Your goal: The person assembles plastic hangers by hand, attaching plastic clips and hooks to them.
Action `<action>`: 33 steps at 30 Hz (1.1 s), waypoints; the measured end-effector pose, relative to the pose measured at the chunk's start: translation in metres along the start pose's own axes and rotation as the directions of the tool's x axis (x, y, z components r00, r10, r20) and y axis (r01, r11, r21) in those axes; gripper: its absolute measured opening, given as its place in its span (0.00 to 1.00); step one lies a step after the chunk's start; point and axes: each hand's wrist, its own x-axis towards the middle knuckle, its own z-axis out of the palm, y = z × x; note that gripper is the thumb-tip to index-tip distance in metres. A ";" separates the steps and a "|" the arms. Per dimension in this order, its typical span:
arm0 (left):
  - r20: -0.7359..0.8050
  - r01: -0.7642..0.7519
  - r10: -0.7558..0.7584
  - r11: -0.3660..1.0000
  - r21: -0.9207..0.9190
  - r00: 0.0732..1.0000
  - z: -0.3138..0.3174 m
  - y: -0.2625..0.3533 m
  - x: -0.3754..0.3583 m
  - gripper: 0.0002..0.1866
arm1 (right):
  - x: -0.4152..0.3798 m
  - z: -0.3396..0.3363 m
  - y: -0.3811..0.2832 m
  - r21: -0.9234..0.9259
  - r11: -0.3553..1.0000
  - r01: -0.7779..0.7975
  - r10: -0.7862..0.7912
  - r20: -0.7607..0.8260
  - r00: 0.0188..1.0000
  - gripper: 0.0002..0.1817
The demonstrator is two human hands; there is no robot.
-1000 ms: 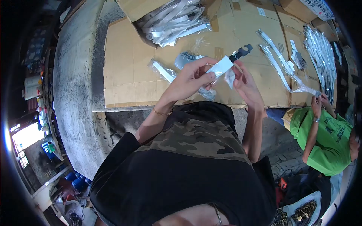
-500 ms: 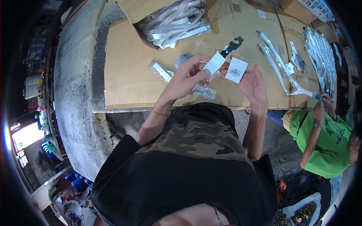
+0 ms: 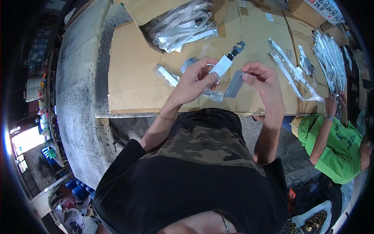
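My left hand (image 3: 193, 81) is closed on a white flat piece (image 3: 221, 66), held between thumb and fingers. A black plastic hook hanger (image 3: 236, 50) sticks out of its upper end. To the right, my right hand (image 3: 265, 82) pinches the top of a grey hang tag (image 3: 234, 84) between thumb and fingertips. The tag hangs down tilted beside the white piece. Under my left hand, a clear plastic wrapper (image 3: 213, 94) lies partly hidden on the cardboard. Another plastic-wrapped white strip (image 3: 167, 75) lies to its left.
Cardboard (image 3: 144, 95) covers the table. An open carton (image 3: 150, 39) holds several plastic-wrapped white strips (image 3: 185, 29). Long wrapped strips (image 3: 290, 68) and grey tags (image 3: 307, 64) lie at right. A co-worker in a green shirt (image 3: 331, 144) handles a bundle of strips (image 3: 330, 58).
My right hand has turned over and now pinches the tag by its top; the tag's grey side shows instead of its white barcode side. The co-worker's hands have moved up to the bundle.
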 end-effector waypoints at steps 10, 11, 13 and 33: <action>0.033 -0.049 0.048 0.997 0.053 0.998 0.005 -0.002 -0.001 0.13 | 0.014 0.020 -0.005 -0.066 0.977 0.201 -0.208 -0.473 0.856 0.09; 0.034 -0.055 0.054 0.997 0.046 0.998 0.005 -0.002 -0.001 0.14 | 0.015 0.022 -0.005 -0.079 0.977 0.199 -0.212 -0.498 0.841 0.10; 0.035 -0.050 0.049 0.998 0.036 0.998 0.005 0.000 0.000 0.14 | 0.015 0.026 -0.006 -0.117 0.973 0.201 -0.232 -0.531 0.815 0.10; -0.084 -0.043 0.039 0.998 -0.044 0.996 0.013 0.000 0.006 0.08 | 0.011 0.024 -0.006 0.354 0.927 0.120 0.020 -0.365 0.931 0.27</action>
